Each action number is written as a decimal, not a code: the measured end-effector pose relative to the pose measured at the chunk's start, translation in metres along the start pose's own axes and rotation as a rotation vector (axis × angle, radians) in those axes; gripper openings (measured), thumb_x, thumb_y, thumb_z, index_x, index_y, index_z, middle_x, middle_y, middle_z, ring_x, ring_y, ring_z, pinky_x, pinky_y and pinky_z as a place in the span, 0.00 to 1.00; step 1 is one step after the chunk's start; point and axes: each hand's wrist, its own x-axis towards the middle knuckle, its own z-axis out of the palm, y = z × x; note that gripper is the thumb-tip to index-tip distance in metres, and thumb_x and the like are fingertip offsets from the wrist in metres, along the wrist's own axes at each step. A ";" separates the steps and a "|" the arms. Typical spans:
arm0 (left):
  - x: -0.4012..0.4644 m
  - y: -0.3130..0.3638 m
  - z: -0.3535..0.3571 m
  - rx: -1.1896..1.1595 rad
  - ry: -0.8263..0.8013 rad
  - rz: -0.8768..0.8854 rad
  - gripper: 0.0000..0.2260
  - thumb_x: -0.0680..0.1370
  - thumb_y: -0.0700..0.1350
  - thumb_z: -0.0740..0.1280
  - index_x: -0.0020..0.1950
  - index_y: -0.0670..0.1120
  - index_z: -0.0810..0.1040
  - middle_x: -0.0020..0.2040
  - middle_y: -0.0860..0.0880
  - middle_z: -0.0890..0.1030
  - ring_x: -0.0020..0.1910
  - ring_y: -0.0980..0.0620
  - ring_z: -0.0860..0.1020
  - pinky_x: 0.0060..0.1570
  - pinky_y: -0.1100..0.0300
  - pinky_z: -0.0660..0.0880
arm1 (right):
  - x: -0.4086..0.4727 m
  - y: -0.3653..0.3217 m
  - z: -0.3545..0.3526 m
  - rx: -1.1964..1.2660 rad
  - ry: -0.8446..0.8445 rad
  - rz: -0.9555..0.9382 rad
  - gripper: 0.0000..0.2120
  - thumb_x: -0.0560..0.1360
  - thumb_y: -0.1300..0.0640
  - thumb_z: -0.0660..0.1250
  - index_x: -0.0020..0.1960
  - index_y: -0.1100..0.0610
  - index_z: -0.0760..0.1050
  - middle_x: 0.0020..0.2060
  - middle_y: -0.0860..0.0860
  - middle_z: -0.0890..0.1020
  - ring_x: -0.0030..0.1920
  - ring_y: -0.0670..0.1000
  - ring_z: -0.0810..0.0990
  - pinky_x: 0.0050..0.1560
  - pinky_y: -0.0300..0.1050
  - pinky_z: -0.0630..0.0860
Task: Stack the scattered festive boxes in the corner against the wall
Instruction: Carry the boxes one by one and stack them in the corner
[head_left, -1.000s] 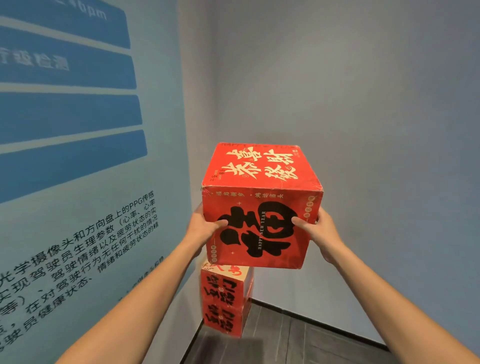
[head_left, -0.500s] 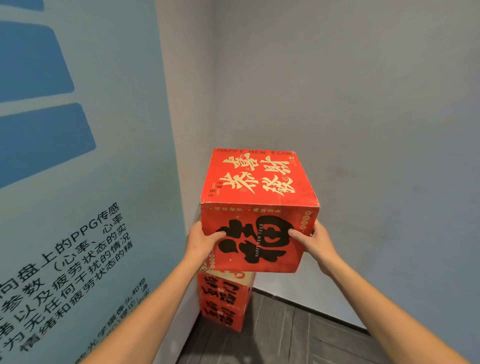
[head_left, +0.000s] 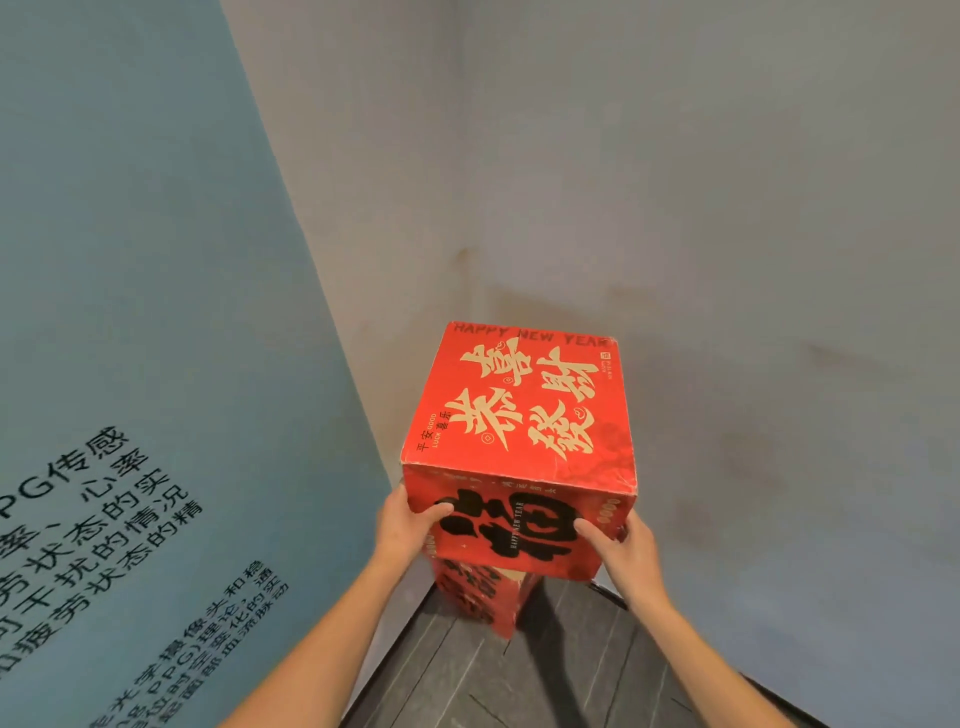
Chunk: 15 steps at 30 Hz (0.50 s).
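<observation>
1. Gripping the red box at its two lower sides, the left hand and right hand lay thumbs on the front face; the other fingers are hidden.
2. The box sits above the lower box, contact unclear.
3. Both stand in the corner between the blue wall and grey wall, on dark floor.

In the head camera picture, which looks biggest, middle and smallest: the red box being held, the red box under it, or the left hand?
1. Held red box: largest by far.
2. Lower red box: next, though the held box hides most of it and it sits farther from the camera, so it may really be just as big.
3. Left hand: smallest.
</observation>
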 end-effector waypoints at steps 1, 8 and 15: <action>0.003 -0.004 0.004 0.027 0.015 -0.014 0.21 0.70 0.46 0.79 0.61 0.47 0.78 0.53 0.52 0.84 0.54 0.50 0.82 0.58 0.46 0.78 | 0.009 0.008 0.000 -0.016 -0.017 0.015 0.17 0.74 0.54 0.74 0.61 0.54 0.76 0.52 0.47 0.83 0.51 0.43 0.80 0.54 0.45 0.78; 0.020 -0.025 0.024 0.034 0.048 -0.095 0.14 0.71 0.44 0.78 0.52 0.51 0.78 0.48 0.53 0.82 0.50 0.51 0.80 0.58 0.50 0.78 | 0.043 0.049 0.012 -0.057 -0.054 0.113 0.18 0.75 0.50 0.71 0.63 0.52 0.74 0.53 0.45 0.81 0.51 0.44 0.79 0.53 0.40 0.74; 0.056 -0.060 0.033 0.028 0.029 -0.088 0.11 0.72 0.46 0.77 0.51 0.50 0.79 0.43 0.58 0.82 0.43 0.58 0.79 0.44 0.64 0.74 | 0.067 0.071 0.032 -0.161 0.010 0.171 0.17 0.72 0.50 0.75 0.57 0.48 0.73 0.48 0.42 0.80 0.52 0.46 0.79 0.55 0.44 0.76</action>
